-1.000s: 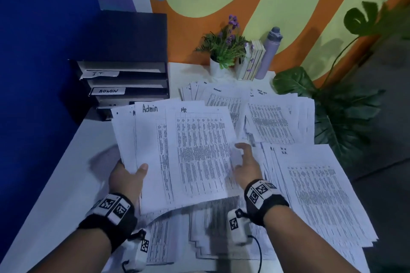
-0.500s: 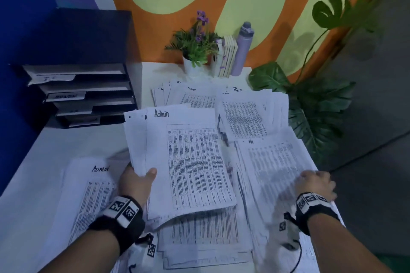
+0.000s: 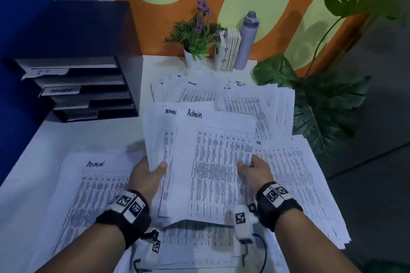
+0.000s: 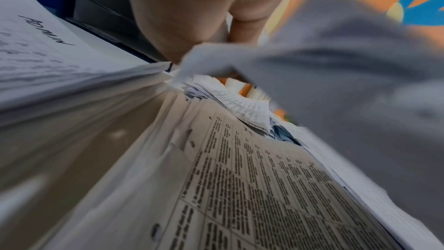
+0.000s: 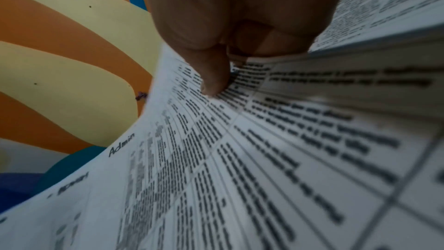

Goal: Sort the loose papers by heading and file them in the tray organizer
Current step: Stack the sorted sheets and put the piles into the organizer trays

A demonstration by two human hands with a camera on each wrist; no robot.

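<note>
Fanned sheaf of white printed sheets headed "Admin" (image 3: 213,162) held up over the white worktop (image 3: 66,139), centre. Left hand (image 3: 146,175) grips its left edge, thumb on top; right hand (image 3: 255,170) pinches the right edge (thumb pressed onto the print in the right wrist view). Flat "Admin" sheet (image 3: 93,195) lies left, "HR" pile (image 3: 295,179) right. Black stacked tray organizer (image 3: 84,88) sits far left, well apart.

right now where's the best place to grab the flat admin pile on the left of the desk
Probably the near left edge of the flat Admin pile, coming from the left. It lies flat on the table; its right side is under the left hand and the held sheets, so slide fingers under that free edge.
</note>
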